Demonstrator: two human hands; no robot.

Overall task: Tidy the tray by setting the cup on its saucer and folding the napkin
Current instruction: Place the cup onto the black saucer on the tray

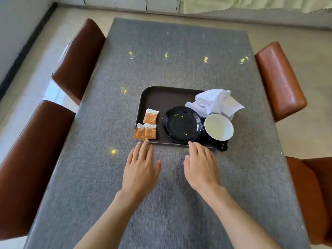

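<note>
Fingers (143, 146) flat (both hands empty) near tray (161, 97).

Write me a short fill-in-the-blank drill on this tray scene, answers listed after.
1. The cup stands to the ____ of the black saucer, not on it.
2. The white napkin lies ____ at the tray's far right corner.
3. ____ orange packets lie on the tray's left side.
4. The left hand and the right hand are both open and hold ____.

Missing words: right; crumpled; Three; nothing
</note>
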